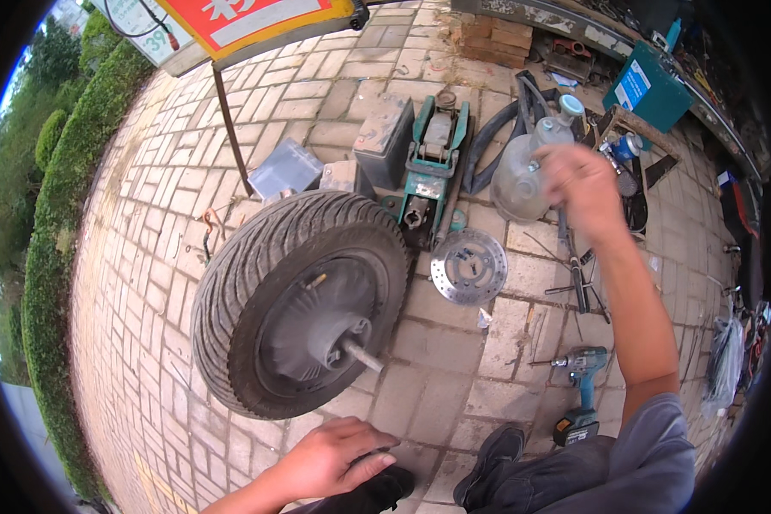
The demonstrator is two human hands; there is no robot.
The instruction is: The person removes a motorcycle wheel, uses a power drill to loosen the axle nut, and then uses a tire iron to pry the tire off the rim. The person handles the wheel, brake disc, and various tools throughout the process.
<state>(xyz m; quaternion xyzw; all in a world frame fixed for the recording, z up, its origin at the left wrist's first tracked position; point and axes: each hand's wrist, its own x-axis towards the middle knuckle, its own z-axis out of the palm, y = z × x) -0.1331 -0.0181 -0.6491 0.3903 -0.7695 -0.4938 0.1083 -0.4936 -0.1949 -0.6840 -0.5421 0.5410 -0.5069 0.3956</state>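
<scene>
My right hand is raised at the upper right, blurred, in front of a cloudy plastic jug. A small shiny bit shows by its fingertips; whether they grip it is unclear. Low in the view, my left hand hangs bare over my shoe with thumb and fingers apart. Beyond it a scooter hub-motor wheel with a treaded tyre stands on the paving, its axle pointing towards me. To the wheel's right lies a drilled brake disc, with several dark bolts on it.
A green floor jack stands behind the wheel, beside a dark battery. At my right lie a cordless impact driver and several hand tools. A sign, bricks and a teal box are farther back.
</scene>
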